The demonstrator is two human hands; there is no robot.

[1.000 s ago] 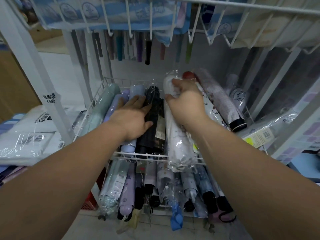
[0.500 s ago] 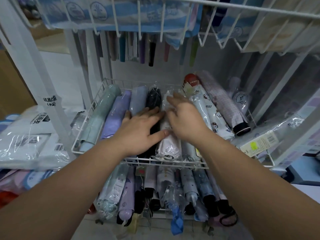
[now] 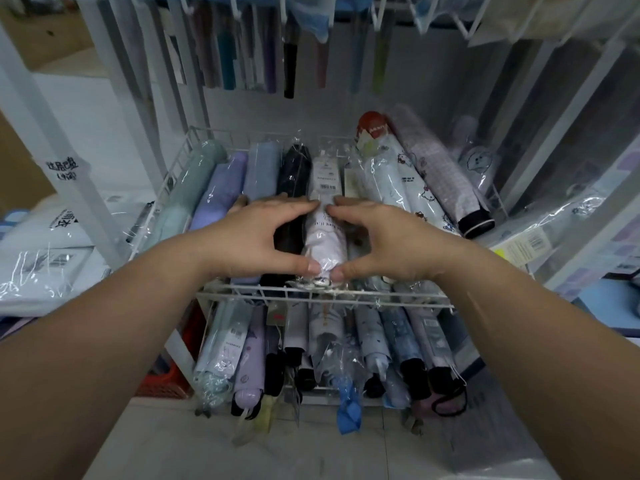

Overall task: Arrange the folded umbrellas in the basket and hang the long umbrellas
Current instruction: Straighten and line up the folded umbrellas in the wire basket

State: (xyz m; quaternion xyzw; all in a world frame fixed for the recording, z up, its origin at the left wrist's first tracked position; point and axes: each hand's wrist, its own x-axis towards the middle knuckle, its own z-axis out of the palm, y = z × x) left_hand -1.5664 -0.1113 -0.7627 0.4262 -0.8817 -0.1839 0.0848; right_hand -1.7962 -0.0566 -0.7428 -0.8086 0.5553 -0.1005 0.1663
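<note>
Below the basket's [image 3: 398,297] front rim: lower row of folded umbrellas [image 3: 398,337], handles toward the camera. In the basket, mid-row: white folded umbrella [image 3: 325,244] in clear wrap, lying front to back. Left hand [image 3: 256,237] and right hand [image 3: 384,240] grip it from either side, thumbs at its near end, forefingers further up. Black umbrella [image 3: 294,171] touches it on the left; cartoon-print umbrella [image 3: 408,188] lies to the right. Above the basket's back edge: long umbrellas [image 3: 289,64] hanging.
</note>
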